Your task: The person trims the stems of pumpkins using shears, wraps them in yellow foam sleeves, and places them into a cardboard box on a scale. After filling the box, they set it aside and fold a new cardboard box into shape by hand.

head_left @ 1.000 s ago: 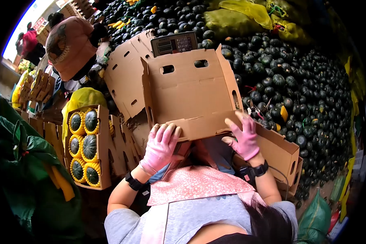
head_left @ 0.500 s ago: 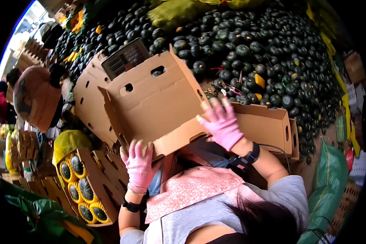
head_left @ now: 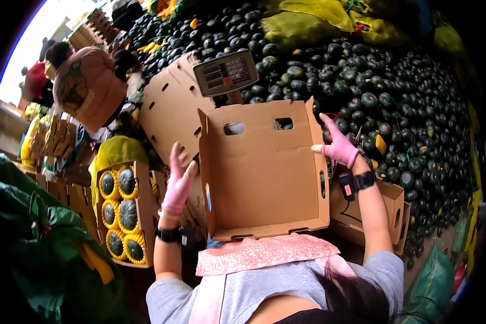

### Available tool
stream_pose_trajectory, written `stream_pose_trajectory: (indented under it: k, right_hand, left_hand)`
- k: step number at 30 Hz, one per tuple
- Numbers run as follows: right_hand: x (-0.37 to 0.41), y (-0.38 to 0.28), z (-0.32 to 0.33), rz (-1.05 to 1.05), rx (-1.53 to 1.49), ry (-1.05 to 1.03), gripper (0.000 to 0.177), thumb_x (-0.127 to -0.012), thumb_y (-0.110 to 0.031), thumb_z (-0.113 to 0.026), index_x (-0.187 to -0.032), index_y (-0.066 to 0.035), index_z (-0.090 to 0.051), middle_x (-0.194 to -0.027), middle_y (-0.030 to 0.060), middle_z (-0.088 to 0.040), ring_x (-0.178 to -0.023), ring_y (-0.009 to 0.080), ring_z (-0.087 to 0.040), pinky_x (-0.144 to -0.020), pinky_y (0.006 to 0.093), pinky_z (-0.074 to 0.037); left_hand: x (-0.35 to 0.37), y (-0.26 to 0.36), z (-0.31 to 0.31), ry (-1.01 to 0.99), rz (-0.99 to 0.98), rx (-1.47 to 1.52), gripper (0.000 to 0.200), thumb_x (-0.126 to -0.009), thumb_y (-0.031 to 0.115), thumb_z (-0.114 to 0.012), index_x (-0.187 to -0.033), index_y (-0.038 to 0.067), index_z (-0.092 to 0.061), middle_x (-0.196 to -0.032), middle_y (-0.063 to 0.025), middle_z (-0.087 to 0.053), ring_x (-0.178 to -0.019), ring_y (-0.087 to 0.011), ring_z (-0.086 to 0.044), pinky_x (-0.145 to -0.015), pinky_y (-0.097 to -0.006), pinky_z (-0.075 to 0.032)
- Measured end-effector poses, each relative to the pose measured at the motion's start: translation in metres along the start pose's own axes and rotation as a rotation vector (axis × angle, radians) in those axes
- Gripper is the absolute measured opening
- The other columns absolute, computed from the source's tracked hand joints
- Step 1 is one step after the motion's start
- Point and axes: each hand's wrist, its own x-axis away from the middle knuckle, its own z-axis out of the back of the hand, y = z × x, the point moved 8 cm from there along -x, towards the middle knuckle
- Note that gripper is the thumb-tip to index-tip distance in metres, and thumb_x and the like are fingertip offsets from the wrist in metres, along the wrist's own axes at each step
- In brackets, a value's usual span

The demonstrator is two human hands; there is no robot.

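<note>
An empty cardboard box, with oval handle holes and its low walls folded up, sits right in front of my body against the pink apron. My left hand, in a pink glove with bare fingertips, is beside the box's left wall, fingers apart and pointing up. On the other side, my right hand is spread in the same kind of glove, one fingertip right at the upper right wall. Just beyond the far wall stands a weighing scale display on a post.
Dark green squashes form a big heap ahead and right. A packed box of squashes in yellow foam nets stands left. Flat cardboard leans behind the box; more boxes lie right. A person bends over at the far left.
The box's near wall now stands folded up, and the box sits squarer to me. Both hands have left the near edge for the left and right sides. The view has shifted.
</note>
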Motion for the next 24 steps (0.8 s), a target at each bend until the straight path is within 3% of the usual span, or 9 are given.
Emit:
stream_pose_trajectory:
  k: [3, 7, 10, 12, 18, 21, 22, 23, 24]
  right_hand:
    - [0.001, 0.021, -0.046, 0.161, -0.433, -0.152, 0.092, -0.074, -0.034, -0.068, -0.146, -0.006, -0.019, -0.148, 0.0124, -0.027, -0.134, 0.0244, -0.028, -0.110, 0.0356, -0.021]
    - [0.027, 0.019, -0.047, 0.114, -0.882, -0.102, 0.090, -0.069, -0.029, -0.065, -0.145, -0.009, -0.023, -0.145, 0.0098, -0.031, -0.134, 0.0242, -0.029, -0.109, 0.0381, -0.024]
    - [0.020, 0.022, -0.044, 0.110, -0.766, -0.010, 0.092, -0.070, -0.029, -0.064, -0.145, -0.009, -0.016, -0.143, 0.0124, -0.032, -0.130, 0.0236, -0.033, -0.107, 0.0373, -0.026]
    - [0.024, -0.006, -0.043, 0.325, 0.003, 0.094, 0.092, -0.075, -0.029, -0.060, -0.147, -0.005, -0.007, -0.146, 0.0184, -0.023, -0.135, 0.0286, -0.023, -0.110, 0.0374, -0.019]
    - [0.037, -0.012, -0.046, 0.281, 0.117, 0.051, 0.092, -0.072, -0.015, -0.058, -0.146, -0.002, -0.004, -0.145, 0.0226, -0.023, -0.137, 0.0315, -0.021, -0.110, 0.0351, -0.020]
    - [0.042, -0.026, -0.035, 0.092, -0.484, -0.096, 0.074, -0.070, -0.004, -0.052, -0.141, -0.004, -0.028, -0.139, 0.0143, -0.039, -0.130, 0.0257, -0.035, -0.106, 0.0324, -0.029]
    - [0.047, -0.021, -0.034, 0.006, -0.647, -0.197, 0.067, -0.071, -0.005, -0.051, -0.137, -0.003, -0.038, -0.138, 0.0128, -0.040, -0.130, 0.0247, -0.035, -0.107, 0.0324, -0.027]
    - [0.048, -0.032, -0.028, 0.237, -0.401, -0.247, 0.055, -0.072, -0.010, -0.051, -0.126, -0.002, -0.052, -0.135, 0.0120, -0.044, -0.131, 0.0228, -0.035, -0.109, 0.0331, -0.024]
    - [0.047, -0.028, -0.032, 0.209, -0.400, -0.216, 0.047, -0.073, -0.017, -0.055, -0.118, -0.003, -0.059, -0.124, 0.0113, -0.051, -0.124, 0.0223, -0.041, -0.106, 0.0341, -0.025]
  left_hand:
    - [-0.011, -0.039, -0.021, -0.225, 0.113, 0.197, 0.073, -0.085, 0.014, -0.055, -0.146, 0.009, -0.016, -0.144, -0.0118, -0.031, -0.132, -0.0220, -0.031, -0.107, -0.0352, -0.027]
    - [-0.001, -0.006, -0.041, -0.336, 0.118, 0.200, 0.087, -0.072, 0.014, -0.057, -0.148, 0.009, -0.014, -0.152, -0.0083, -0.016, -0.140, -0.0203, -0.014, -0.112, -0.0337, -0.013]
    - [-0.004, 0.001, -0.051, -0.355, 0.078, 0.113, 0.089, -0.068, 0.009, -0.051, -0.148, 0.007, -0.012, -0.154, -0.0088, -0.011, -0.142, -0.0192, -0.006, -0.113, -0.0305, -0.005]
    - [0.000, 0.012, -0.053, -0.396, -0.010, 0.038, 0.091, -0.067, 0.000, -0.046, -0.149, 0.008, -0.008, -0.153, -0.0089, -0.014, -0.139, -0.0198, -0.014, -0.111, -0.0295, -0.015]
    - [0.030, 0.014, -0.053, -0.432, -0.057, -0.062, 0.078, -0.065, 0.003, -0.050, -0.140, 0.000, -0.031, -0.143, -0.0115, -0.034, -0.136, -0.0209, -0.023, -0.111, -0.0309, -0.016]
    - [0.026, -0.004, -0.030, -0.358, 0.157, 0.012, 0.057, -0.074, 0.013, -0.051, -0.129, -0.002, -0.045, -0.129, -0.0104, -0.045, -0.122, -0.0218, -0.040, -0.105, -0.0320, -0.026]
    - [0.022, 0.003, -0.024, -0.429, -0.028, -0.052, 0.045, -0.079, 0.018, -0.052, -0.119, -0.003, -0.055, -0.126, -0.0105, -0.046, -0.119, -0.0219, -0.042, -0.104, -0.0323, -0.027]
    - [0.021, 0.015, -0.026, -0.347, -0.117, -0.151, 0.042, -0.080, 0.021, -0.053, -0.115, -0.003, -0.057, -0.124, -0.0103, -0.047, -0.117, -0.0220, -0.043, -0.102, -0.0321, -0.029]
    - [0.020, 0.027, -0.031, -0.272, -0.208, -0.246, 0.040, -0.080, 0.024, -0.054, -0.110, -0.003, -0.059, -0.122, -0.0100, -0.048, -0.115, -0.0221, -0.045, -0.101, -0.0320, -0.030]
